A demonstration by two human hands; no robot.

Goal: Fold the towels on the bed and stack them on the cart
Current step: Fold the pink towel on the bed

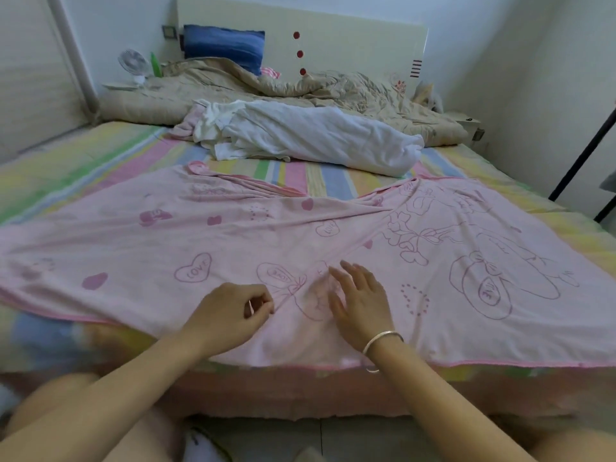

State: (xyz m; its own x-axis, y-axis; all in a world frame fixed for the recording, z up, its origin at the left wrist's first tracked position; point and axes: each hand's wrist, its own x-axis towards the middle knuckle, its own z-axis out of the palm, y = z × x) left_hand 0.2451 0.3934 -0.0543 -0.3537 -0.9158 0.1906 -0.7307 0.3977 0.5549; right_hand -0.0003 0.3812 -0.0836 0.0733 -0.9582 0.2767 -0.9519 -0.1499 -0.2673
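Note:
A large pink towel [166, 235] printed with hearts and line drawings lies spread across the near half of the bed, creased along its middle. My left hand [230, 311] pinches a fold of that towel between thumb and fingers near the front edge. My right hand [360, 301], with a silver bangle on the wrist, rests flat on the towel just beside it, fingers straight and spread. A crumpled white towel [310, 138] lies further back on the bed, over a small pink cloth [186, 126]. No cart is in view.
The bed has a striped pastel sheet [83, 155]. A beige quilt [300, 88] is bunched at the headboard, with a blue pillow [223, 45] and a small white fan [131, 61] at the back left. A black pole [580, 155] leans at the right wall.

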